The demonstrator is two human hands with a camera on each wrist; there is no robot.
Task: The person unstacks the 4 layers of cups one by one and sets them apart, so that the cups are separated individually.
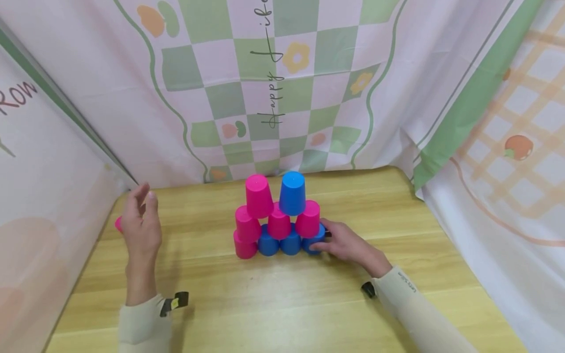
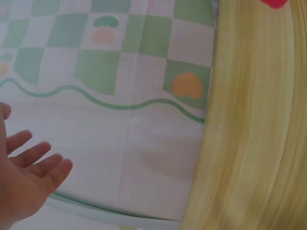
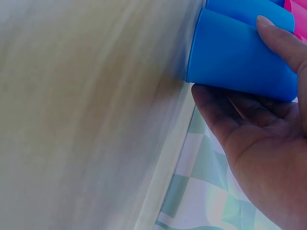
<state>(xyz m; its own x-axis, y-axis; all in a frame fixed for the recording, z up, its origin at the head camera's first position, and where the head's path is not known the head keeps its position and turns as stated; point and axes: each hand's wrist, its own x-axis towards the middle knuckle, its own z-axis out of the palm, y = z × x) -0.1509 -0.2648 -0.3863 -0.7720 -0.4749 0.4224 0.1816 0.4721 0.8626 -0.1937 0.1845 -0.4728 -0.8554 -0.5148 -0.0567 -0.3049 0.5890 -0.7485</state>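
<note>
right hand pinching rightmost blue cup, mouth-down on its left; left hand loose by left edge of table

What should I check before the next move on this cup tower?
1. Bottom row has four cups side by side, one pink and three blue: ok.
2. Middle row, three pink cups, sits on the bottom row: ok.
3. Top pink cup and top blue cup are both upside down on the middle row: ok.
4. Right hand off the tower: not ok, it holds the right-end blue cup of the bottom row.
5. Left hand free: ok, open with nothing in it.
6. Pink object beside the left hand ready to use: cannot tell, mostly hidden.
</note>
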